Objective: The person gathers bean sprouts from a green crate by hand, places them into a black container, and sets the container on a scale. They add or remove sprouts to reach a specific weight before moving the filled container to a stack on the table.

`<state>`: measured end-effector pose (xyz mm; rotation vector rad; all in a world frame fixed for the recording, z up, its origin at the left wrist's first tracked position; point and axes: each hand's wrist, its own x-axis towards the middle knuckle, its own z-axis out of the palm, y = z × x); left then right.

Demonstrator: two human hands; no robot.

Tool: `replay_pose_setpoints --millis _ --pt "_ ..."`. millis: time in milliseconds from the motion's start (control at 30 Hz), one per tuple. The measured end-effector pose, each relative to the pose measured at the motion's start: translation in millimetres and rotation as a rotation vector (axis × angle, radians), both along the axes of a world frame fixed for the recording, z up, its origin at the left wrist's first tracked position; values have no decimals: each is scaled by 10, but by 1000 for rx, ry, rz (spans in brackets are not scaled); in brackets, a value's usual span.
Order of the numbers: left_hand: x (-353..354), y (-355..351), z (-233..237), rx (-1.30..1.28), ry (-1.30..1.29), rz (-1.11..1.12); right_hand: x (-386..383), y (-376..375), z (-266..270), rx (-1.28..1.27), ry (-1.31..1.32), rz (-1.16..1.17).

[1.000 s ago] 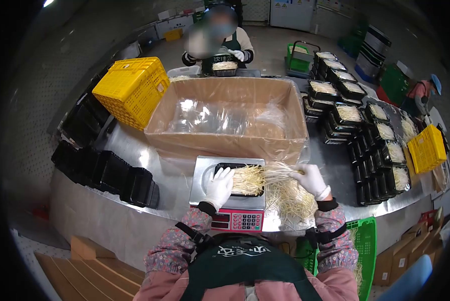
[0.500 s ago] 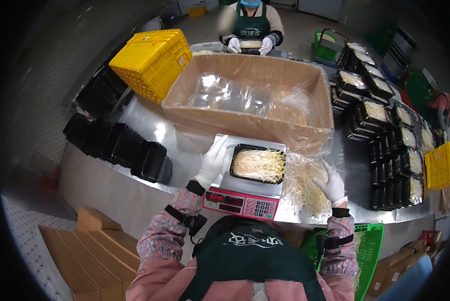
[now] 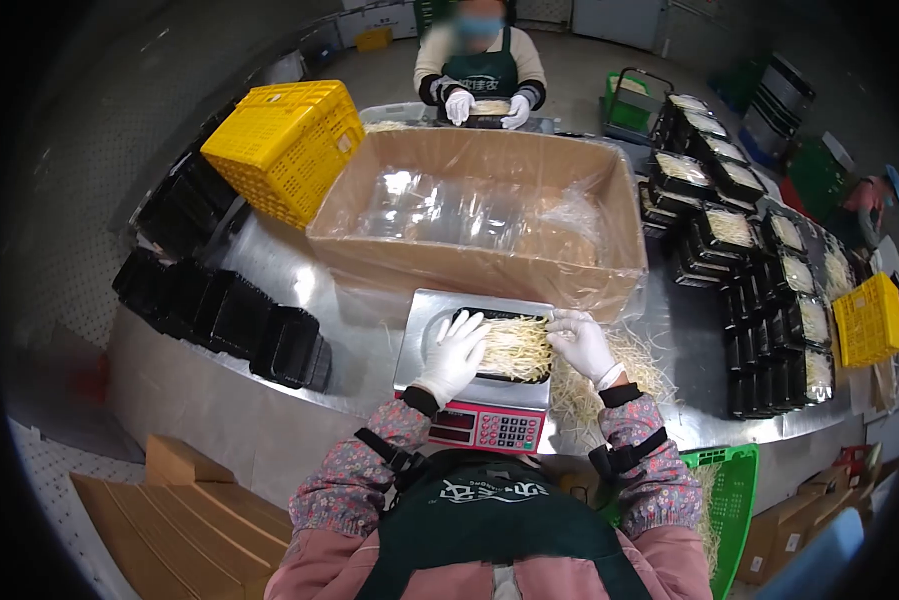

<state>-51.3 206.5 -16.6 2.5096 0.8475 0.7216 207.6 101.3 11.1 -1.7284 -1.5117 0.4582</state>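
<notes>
A black tray [image 3: 514,377] filled with pale, yellow-tipped bean sprouts [image 3: 514,347] sits on the steel pan of a red-fronted scale [image 3: 424,330]. My left hand [image 3: 456,352], in a white glove, rests on the tray's left end, its fingers stretched out and apart. At the opposite end is my right hand [image 3: 583,346], also gloved, with its fingers bent in at the tray's edge and pinching sprouts there. Fingertips partly hide what it grips. Below the right hand, a loose sprout pile [image 3: 634,365] lies on the metal table [image 3: 359,365].
Beyond the scale stands a large plastic-lined carton [image 3: 469,255]. Empty black trays [image 3: 219,310] line the left, near a yellow crate [image 3: 284,150]. Filled trays [image 3: 729,230] are stacked at right. A green basket [image 3: 734,510] is beside me. Across the table, a co-worker [image 3: 484,75] holds a tray.
My right hand has moved left from the sprout pile to the tray's right end. My left hand has shifted from the scale's edge onto the tray's left end. The view has shifted slightly.
</notes>
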Motion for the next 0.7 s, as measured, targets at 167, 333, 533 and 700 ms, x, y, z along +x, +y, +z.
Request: replay_pose_setpoints --millis 167,333,533,700 --pt "126 -121 495 221 42 -71 -181 -160 330 -25 -290 135" --pt "350 -55 340 142 335 -331 -99 -93 188 -83 -438 185" --pt "466 49 324 85 309 -331 -169 -110 63 -41 -486 147" --pt "426 44 220 82 254 -313 36 -209 187 -96 -351 56"
